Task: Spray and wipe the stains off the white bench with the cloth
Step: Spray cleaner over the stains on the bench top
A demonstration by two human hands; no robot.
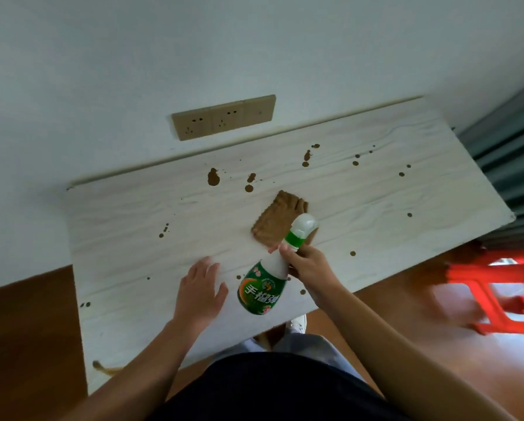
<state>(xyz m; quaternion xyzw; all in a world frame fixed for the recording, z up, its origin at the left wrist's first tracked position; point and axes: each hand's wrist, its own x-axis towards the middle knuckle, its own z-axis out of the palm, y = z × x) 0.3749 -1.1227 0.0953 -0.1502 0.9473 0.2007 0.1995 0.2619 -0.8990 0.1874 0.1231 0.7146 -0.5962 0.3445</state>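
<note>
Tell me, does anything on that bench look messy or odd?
Yes. Brown stains are spattered across the white bench, the largest blob towards the wall. The cloth lies unused mid-bench, while the right hand holds the spray bottle tilted.

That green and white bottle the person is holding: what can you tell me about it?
The green and white plastic spray bottle has a white neck, a green collar and a rounded white cap, with a green label bearing white characters. It is tilted, cap pointing away from the person, above the white wood-grain bench. The right hand grips its neck. Its cap overlaps the brown cloth in view.
</note>
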